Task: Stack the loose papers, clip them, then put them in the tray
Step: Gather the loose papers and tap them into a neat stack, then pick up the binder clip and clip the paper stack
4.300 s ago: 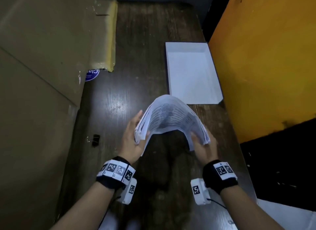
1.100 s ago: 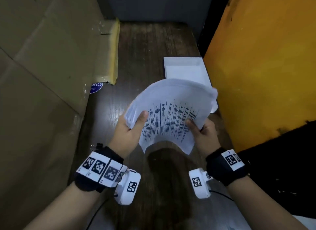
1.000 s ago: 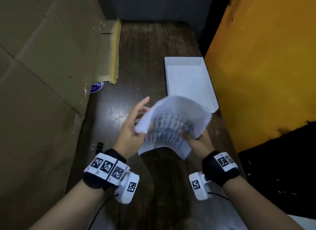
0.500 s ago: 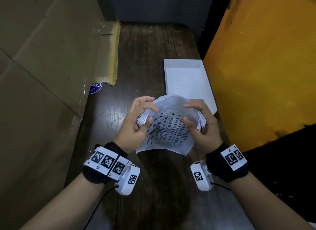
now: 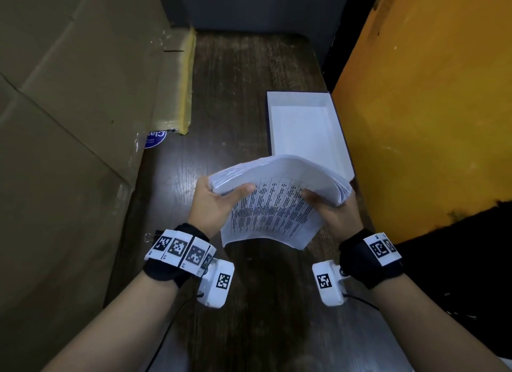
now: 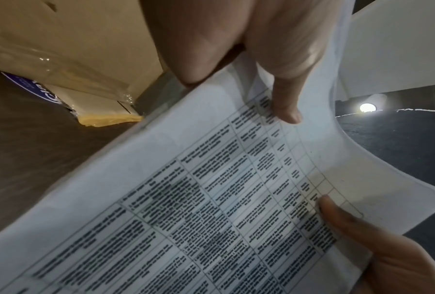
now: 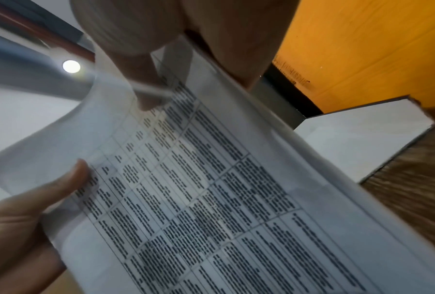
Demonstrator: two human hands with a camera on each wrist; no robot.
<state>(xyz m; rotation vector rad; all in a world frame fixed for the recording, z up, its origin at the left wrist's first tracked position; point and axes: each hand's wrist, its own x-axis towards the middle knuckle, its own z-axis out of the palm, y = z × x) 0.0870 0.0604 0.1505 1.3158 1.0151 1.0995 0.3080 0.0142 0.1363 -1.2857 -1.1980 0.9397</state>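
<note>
Papers [image 5: 273, 205] above table [image 5: 243, 100], cardboard [image 5: 69, 94] left, tray [image 5: 303, 128] beyond.

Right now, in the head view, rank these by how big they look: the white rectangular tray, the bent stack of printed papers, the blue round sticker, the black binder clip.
1-2. White rectangular tray and bent stack of printed papers: too alike, papers nearer the camera.
3. Blue round sticker, partly hidden.
4. Black binder clip, mostly hidden behind the left wristband.

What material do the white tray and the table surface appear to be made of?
Tray: probably matte white cardboard with a dark outer skin; thin, sharply folded walls, no gloss. Table: dark wood or wood-look laminate with visible grain streaks and a slight sheen; the pictures cannot settle which.
</note>
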